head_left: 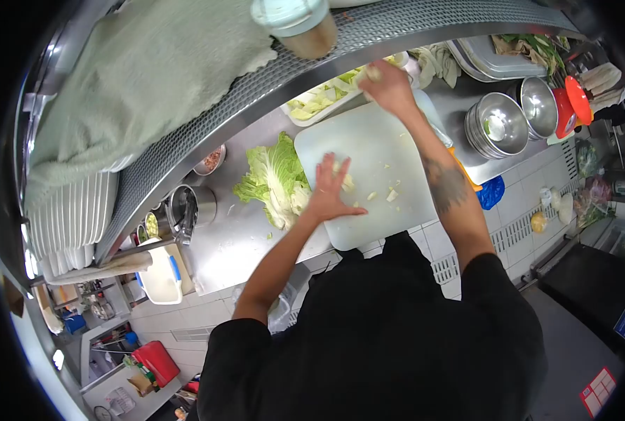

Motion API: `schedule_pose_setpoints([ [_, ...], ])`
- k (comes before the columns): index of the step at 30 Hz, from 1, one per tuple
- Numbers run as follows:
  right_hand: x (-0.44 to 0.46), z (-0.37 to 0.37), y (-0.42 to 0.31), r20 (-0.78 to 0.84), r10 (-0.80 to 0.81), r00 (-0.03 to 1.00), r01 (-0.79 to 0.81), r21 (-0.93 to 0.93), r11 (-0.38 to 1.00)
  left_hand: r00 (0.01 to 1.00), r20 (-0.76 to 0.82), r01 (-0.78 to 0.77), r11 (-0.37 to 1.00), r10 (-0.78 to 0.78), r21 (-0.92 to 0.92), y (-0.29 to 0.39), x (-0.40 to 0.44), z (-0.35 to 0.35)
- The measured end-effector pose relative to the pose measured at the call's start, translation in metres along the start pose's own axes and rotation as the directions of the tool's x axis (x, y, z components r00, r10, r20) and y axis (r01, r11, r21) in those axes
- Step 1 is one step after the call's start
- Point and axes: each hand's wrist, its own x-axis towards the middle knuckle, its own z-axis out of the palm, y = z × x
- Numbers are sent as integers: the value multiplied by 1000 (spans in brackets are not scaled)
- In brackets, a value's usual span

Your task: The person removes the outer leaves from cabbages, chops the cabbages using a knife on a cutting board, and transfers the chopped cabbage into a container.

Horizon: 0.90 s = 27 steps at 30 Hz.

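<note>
My left hand [331,191] lies spread on the white cutting board [390,158], fingers apart, over small pale cabbage scraps [347,184]. More scraps [392,194] are scattered on the board. Just left of it rests a leafy cabbage piece [274,182] on the steel counter. At the board's far edge, my right hand [391,88] is over a white tray [302,121] of chopped cabbage [319,98]. Its fingers are curled and slightly blurred around something pale that I cannot make out. An orange handle [465,168] shows beside my right forearm.
A perforated steel shelf [256,98] overhangs the counter, carrying a cloth [151,84] and a lidded cup [302,24]. Steel bowls [498,125] stand at right, near a red container [565,112]. On the left are a steel pot [193,207] and a small bowl of reddish bits [211,161].
</note>
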Motion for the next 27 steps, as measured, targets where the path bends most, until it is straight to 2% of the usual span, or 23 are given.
schedule_pose_setpoints([
  [1, 29, 7, -3, 34, -15, 999, 17, -55, 998, 1000, 5, -20, 1000, 20, -6, 12, -2, 8],
  [3, 38, 11, 12, -4, -138, 990, 136, -142, 980, 999, 12, -46, 999, 46, -18, 39, -3, 22],
  [5, 50, 18, 32, -31, -293, 956, 281, -199, 939, 999, -45, -19, 998, 16, -61, 46, 7, 49],
  [8, 45, 5, 40, 105, 15, 994, -1, -136, 991, 991, -135, -14, 991, -3, -131, 41, 28, 86],
  [9, 4, -16, 20, -25, -200, 980, 191, -192, 962, 988, -153, 0, 990, -22, -143, 42, 27, 81],
  [10, -22, -22, 35, -41, -137, 990, 133, -80, 988, 985, -166, 8, 987, -35, -157, 50, 26, 67],
  [11, -54, -38, 33, -5, -91, 996, 90, -97, 991, 983, -179, 9, 985, -40, -172, 59, 25, 49],
  [12, -83, -46, 50, -14, -32, 999, 29, -173, 985, 964, -258, 34, 990, -69, -140, 69, 15, 23],
  [13, -109, -52, 56, 7, 110, 994, -107, -180, 978, 934, -342, 34, 979, -103, -200, 63, 4, 15],
  [15, -153, -52, 60, 22, 216, 976, -207, -206, 956, 863, -481, -2, 953, -151, -302, 45, -24, 0],
  [17, -187, -38, 79, 118, 226, 967, -184, -288, 940, 778, -502, 229, 914, -379, -335, 12, -60, -5],
  [19, -204, -27, 79, 124, 294, 948, -224, -399, 889, 574, -583, 431, 817, -576, -383, -39, -92, -3],
  [20, -213, -12, 58, 98, 355, 930, -272, -466, 842, 431, -452, 637, 618, -781, -461, -48, -99, -17],
  [21, -213, 1, 24, 112, 461, 880, -340, -527, 779, 237, -308, 790, 368, -921, -491, -52, -97, -31],
  [22, -209, 16, -12, 119, 555, 824, -395, -581, 712, 246, -245, 815, 337, -938, -472, -54, -89, -39],
  [24, -218, 50, -39, 166, 479, 862, -230, -714, 661, 244, -117, 864, 270, -963, -425, -56, -81, -49],
  [27, -242, 91, -24, 155, 188, 970, -22, -714, 700, 427, -35, 880, 424, -903, -214, -45, -60, -46],
])
